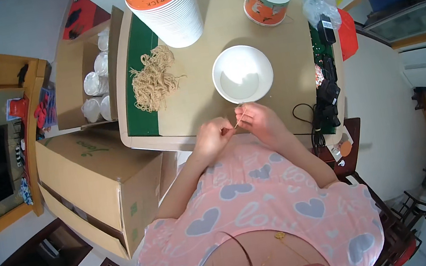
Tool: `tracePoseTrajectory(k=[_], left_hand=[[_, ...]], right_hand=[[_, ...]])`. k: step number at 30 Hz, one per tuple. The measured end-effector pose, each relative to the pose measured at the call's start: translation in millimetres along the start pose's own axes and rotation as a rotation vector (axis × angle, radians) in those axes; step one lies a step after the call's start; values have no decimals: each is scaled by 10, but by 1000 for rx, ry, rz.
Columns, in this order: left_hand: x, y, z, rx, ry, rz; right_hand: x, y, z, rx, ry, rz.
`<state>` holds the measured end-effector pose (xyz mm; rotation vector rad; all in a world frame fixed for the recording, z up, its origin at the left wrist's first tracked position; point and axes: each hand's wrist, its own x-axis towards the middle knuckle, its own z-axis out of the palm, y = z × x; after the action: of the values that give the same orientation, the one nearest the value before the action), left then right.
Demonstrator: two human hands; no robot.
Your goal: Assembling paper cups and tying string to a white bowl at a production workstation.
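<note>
My 2 hands meet at the near edge of the table [124, 94], a little right of its middle, and here it is between them: a thin tan cord [240, 120], short and slanting. My left hand [213, 136] has thumb and forefinger pinched on its lower end; my right hand [259, 121] grips the upper end between its fingertips. Both sets of fingers are closed on it, hands nearly touching.

Just past my right fingertips, a white tub [226, 68] sits mouth up on the brown sheet [195, 94], open toward me. Over by the left edge lies a loose tangle of tan cords [154, 81], partly on the sheet, partly on the green mat [143, 123]. At the far left corner rises 1 tall stack of nested tubs [173, 21], orange at its top end, white rims below. Near the far right corner, 1 orange tub [265, 6] stands base up, with a clear plastic bag [317, 0] crumpled just beside it at that corner. Black electrical gear [327, 97] runs down the right edge, while beyond the left edge a big cardboard box [100, 159] stands near my left forearm.
</note>
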<state>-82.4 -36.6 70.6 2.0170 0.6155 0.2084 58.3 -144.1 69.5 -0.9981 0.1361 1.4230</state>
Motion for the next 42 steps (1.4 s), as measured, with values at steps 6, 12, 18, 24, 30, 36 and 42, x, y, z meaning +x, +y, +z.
tracePoseTrajectory(k=[6, 12, 18, 24, 30, 36, 42], left_hand=[[-68, -136, 83, 187, -206, -73], [29, -110, 55, 265, -370, -98], [455, -140, -35, 449, 69, 284], [1017, -235, -234, 706, -3, 517], [1185, -11, -314, -116, -128, 5], [1183, 11, -387, -591, -244, -219], [1186, 7, -389, -648, -367, -127]], right_hand=[[48, -189, -281, 260, 63, -249], [135, -306, -687, 358, -73, -365], [12, -466, -573, -321, 346, -497], [284, -335, -830, -549, 287, -622], [499, -233, -534, -623, 283, -803], [531, -260, -425, -667, 276, -877], [661, -427, -500, -752, 441, -973]])
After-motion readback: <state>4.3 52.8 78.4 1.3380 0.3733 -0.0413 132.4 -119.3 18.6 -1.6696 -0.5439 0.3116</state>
